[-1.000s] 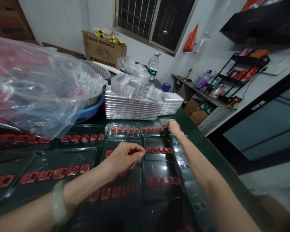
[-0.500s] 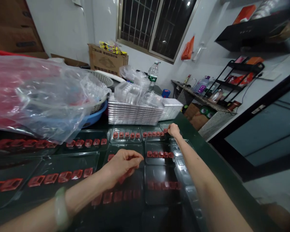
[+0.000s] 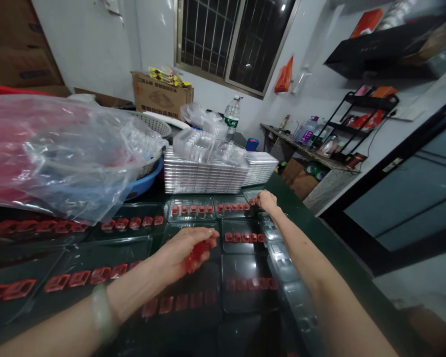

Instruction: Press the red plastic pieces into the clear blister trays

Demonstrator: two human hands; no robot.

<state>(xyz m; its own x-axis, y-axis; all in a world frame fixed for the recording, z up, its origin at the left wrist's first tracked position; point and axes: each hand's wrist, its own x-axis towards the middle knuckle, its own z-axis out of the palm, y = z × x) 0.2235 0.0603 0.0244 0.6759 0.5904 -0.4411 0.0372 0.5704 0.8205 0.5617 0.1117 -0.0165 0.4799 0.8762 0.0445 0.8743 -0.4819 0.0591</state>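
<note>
My left hand is cupped over the middle trays, fingers curled round several small red translucent pieces in the palm. A pale green bangle circles that wrist. Farther off, my right hand pinches at a small red piece in the far right clear tray; its fingers partly hide the contact. Below it, another clear plastic tray carries a row of red pieces. A similar row lies in the back tray left of my right hand.
Stacked clear trays stand at the back, with loose clear containers on top. A large clear bag covers a blue basin at left. More clear trays line the right side of the dark green table. A water bottle stands behind.
My left hand has turned and opened its pinch a little, showing the red pieces in its palm. My right hand stays at the far right tray. The view has shifted slightly.
</note>
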